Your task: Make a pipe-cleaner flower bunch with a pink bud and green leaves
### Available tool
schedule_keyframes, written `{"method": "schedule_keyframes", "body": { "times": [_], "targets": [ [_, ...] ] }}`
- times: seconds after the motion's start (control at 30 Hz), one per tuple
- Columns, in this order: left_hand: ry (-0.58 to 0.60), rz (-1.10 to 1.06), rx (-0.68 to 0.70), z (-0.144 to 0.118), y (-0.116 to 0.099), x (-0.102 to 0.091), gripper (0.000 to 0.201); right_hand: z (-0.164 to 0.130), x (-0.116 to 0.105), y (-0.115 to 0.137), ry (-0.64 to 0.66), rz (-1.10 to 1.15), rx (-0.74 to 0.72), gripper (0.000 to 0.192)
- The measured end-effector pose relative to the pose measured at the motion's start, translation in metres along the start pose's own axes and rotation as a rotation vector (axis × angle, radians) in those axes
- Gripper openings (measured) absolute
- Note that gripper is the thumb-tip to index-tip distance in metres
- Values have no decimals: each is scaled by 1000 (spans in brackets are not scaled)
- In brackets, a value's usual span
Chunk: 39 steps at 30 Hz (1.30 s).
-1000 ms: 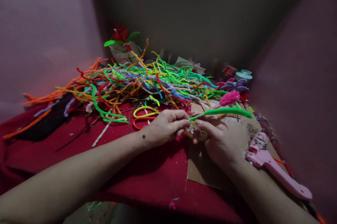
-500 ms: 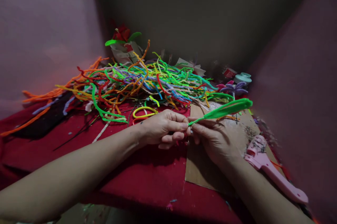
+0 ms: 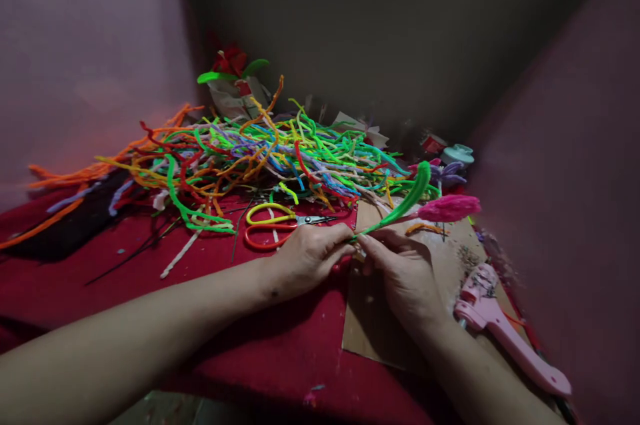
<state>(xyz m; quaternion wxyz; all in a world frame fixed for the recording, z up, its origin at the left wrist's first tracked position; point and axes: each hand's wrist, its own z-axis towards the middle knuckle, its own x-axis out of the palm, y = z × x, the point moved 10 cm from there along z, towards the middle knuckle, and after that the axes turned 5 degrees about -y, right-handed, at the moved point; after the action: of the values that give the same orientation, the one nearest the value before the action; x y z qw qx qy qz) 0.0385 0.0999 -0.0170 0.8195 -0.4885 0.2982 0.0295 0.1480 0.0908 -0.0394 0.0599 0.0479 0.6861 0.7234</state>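
Note:
Both hands meet over the left edge of the cardboard, pinching the thin stem of a pipe-cleaner flower. Its fuzzy pink head [image 3: 449, 208] points right, and a green pipe-cleaner leaf [image 3: 413, 193] curves upward from the same stem. My left hand [image 3: 320, 248] is closed on the lower end of the stem. Just beside it, my right hand [image 3: 400, 265] grips the stem between thumb and fingers. The exact contact points are partly hidden by the fingers. Scissors [image 3: 270, 228] with one yellow and one red handle lie behind my left hand.
A big heap of coloured pipe cleaners [image 3: 280, 152] spreads across the back of the red cloth [image 3: 240, 338]. The cardboard [image 3: 367, 318] lies under my right hand. A pink glue gun [image 3: 510, 332] rests at the right. Behind stand a teal-lidded container [image 3: 457, 154] and a red flower [image 3: 231, 60].
The stem has turned in my fingers: the green leaf now stands up and the pink head shows beside it. My left hand has shifted slightly, uncovering more of the scissors.

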Motion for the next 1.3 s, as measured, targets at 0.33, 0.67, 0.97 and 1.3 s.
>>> {"method": "schedule_keyframes", "body": {
  "times": [0.33,0.67,0.97,1.3],
  "targets": [
    [204,-515,-448,-3,27,24,15,0,5,-3,37,114,66,8],
    [163,-526,-441,-1,28,22,16,1,10,-10,56,226,109,8],
    [257,-575,-463,-2,27,25,19,0,28,-20,266,442,252,10],
    [319,-859,-482,-5,25,33,16,3,19,-13,201,322,141,8]
  ]
}}
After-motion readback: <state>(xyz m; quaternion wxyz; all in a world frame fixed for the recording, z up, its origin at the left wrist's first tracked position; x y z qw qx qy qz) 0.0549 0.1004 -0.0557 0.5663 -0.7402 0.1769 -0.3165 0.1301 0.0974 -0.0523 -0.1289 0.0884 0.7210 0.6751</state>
